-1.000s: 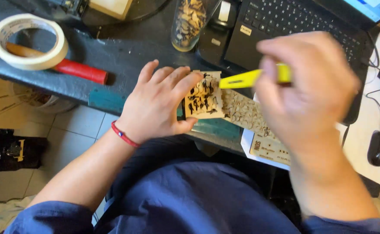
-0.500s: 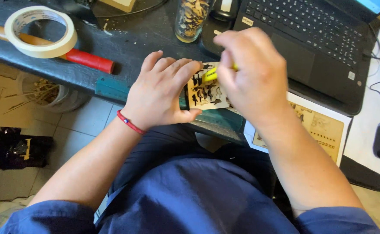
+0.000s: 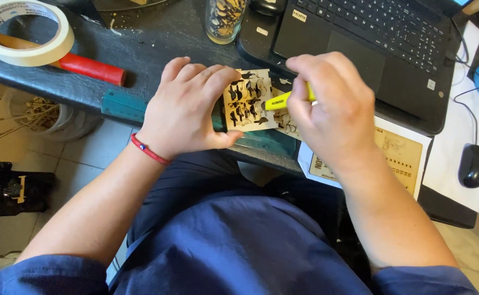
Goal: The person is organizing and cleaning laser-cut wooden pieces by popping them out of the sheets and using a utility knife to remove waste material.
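My left hand (image 3: 187,109) grips a small thin wooden sheet (image 3: 246,100) with several dark cut-out shapes, holding it upright at the desk's front edge. A red cord bracelet (image 3: 147,149) circles that wrist. My right hand (image 3: 332,109) holds a yellow marker-like tool (image 3: 284,100) and presses its tip against the sheet's right side. A second cut wooden piece (image 3: 288,124) lies just behind the sheet, partly hidden by my right hand.
A black laptop (image 3: 381,49) sits at the back right, over a printed wooden board (image 3: 401,155). A glass jar (image 3: 224,19) of small pieces stands behind. Masking tape roll (image 3: 23,33), red-handled tool (image 3: 89,68), teal ruler (image 3: 122,105), black mouse (image 3: 473,165).
My right hand has shifted right and turned, so the yellow tool's tip shows against the sheet again. My left hand keeps the sheet in the same place.
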